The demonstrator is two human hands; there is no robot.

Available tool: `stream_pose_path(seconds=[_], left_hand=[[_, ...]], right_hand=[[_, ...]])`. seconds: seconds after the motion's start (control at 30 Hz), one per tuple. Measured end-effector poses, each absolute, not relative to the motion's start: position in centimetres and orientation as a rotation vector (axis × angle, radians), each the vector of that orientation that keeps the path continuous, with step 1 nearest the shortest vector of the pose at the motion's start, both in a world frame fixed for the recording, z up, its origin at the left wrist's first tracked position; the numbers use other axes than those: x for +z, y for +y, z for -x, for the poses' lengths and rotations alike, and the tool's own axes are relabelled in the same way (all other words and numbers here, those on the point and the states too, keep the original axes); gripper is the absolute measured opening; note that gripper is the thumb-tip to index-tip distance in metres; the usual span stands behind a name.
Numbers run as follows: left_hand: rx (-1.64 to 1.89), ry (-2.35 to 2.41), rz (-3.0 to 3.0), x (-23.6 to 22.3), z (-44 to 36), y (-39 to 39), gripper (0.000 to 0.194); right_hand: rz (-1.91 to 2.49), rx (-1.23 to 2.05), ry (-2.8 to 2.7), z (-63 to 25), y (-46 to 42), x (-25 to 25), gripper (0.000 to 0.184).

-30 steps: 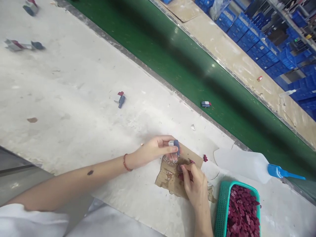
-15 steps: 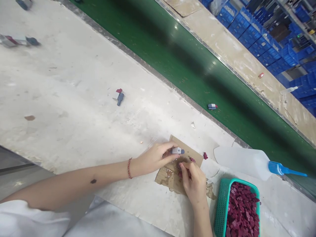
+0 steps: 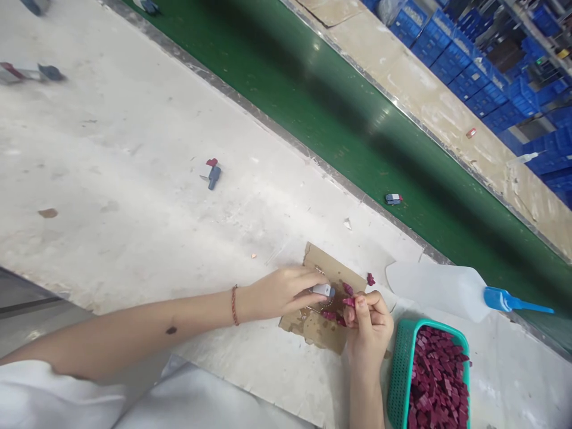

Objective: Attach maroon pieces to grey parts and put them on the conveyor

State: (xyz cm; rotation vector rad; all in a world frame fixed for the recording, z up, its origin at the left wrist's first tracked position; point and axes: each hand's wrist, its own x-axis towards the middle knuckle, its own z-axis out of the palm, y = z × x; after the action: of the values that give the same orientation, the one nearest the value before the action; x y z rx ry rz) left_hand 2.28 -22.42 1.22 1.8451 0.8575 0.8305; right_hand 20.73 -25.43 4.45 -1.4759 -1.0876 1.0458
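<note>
My left hand (image 3: 283, 292) is closed on a small white-and-blue plastic part (image 3: 322, 290), holding it low over a stained piece of cardboard (image 3: 319, 257). Pinched between the thumb and fingers of my right hand (image 3: 369, 328) is a small dark red piece (image 3: 348, 302), just to the right of that part. Several more red pieces (image 3: 329, 315) lie on the wet-looking cardboard between the hands. Another red bit (image 3: 370, 279) rests on the table beyond the cardboard's right edge.
A teal basket (image 3: 397, 372) full of red pieces stands at the right. Behind it lies a white squeeze bottle (image 3: 438, 290) with a blue nozzle. A green conveyor belt (image 3: 286, 101) carries a small assembled part (image 3: 393, 199). Another such part (image 3: 213, 174) sits on the white table (image 3: 147, 238).
My right hand has lifted a red piece off the cardboard and turned, moving right. My left hand has lowered and tilted the white-and-blue part. The assembled part on the belt has shifted right.
</note>
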Motion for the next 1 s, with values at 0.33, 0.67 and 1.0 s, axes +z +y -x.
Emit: stream_pose_path(seconds=[0.33, 0.67, 1.0], left_hand=[[0.787, 0.785, -1.959, 1.2, -2.4, -22.5, 0.032], [0.739, 0.786, -2.037, 1.2, -2.3, -22.6, 0.033], [0.766, 0.735, -2.045, 1.0, -2.3, -22.8, 0.032]], right_hand=[[1.499, 0.986, -1.140, -20.0, -26.0, 4.0, 0.035], [1.507, 0.968, -1.243, -19.4, -25.9, 4.3, 0.035], [1.506, 0.933, -1.387, -19.0, -26.1, 4.7, 0.031]])
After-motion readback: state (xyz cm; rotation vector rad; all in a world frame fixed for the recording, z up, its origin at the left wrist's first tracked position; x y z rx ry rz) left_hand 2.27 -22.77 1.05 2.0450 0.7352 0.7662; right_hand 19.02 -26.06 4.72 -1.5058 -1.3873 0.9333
